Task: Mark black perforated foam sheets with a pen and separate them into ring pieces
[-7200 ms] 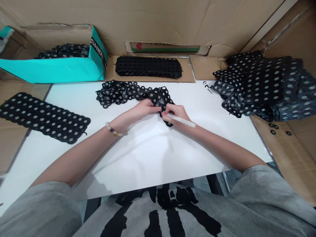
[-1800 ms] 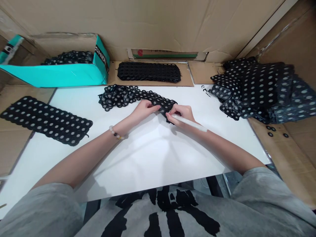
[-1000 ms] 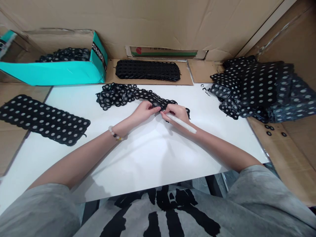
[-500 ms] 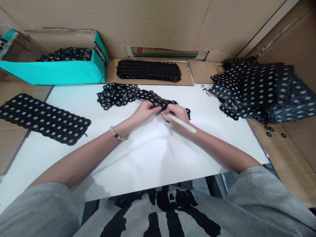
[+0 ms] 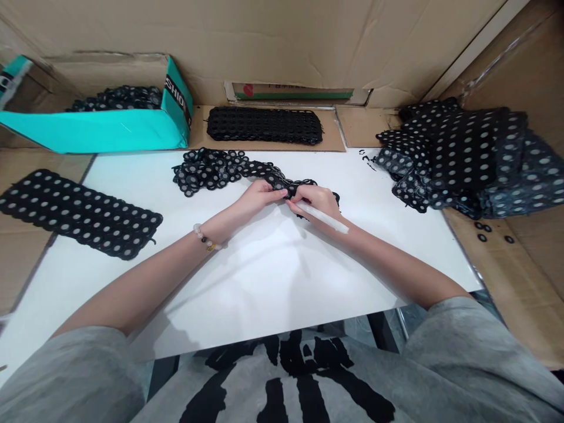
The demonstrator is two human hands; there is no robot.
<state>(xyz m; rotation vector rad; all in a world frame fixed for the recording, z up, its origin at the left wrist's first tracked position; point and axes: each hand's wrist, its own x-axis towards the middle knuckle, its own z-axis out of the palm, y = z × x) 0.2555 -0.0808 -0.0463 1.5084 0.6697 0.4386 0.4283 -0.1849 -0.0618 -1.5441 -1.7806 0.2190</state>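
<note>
A strip of linked black rings with grey centres [image 5: 211,171] lies loosely bunched on the white board [image 5: 264,288], running right into my hands. My left hand [image 5: 262,195] pinches the strip between its fingertips. Close beside it, my right hand [image 5: 316,202] holds a white stick [image 5: 324,218] against the palm and also pinches the strip. The strip's end [image 5: 336,198] pokes out past my right hand, and the part between my fingers is mostly hidden.
A flat ring sheet [image 5: 79,214] lies at the board's left edge, and another [image 5: 264,125] lies on cardboard behind it. A large heap of sheets [image 5: 462,158] is at right, with loose rings [image 5: 493,232] nearby. A teal box [image 5: 97,134] holds more rings.
Over the last second my hands have barely moved. Since the earliest frame, they have shifted along the strip, and its end now sticks out to the right of my right hand.
</note>
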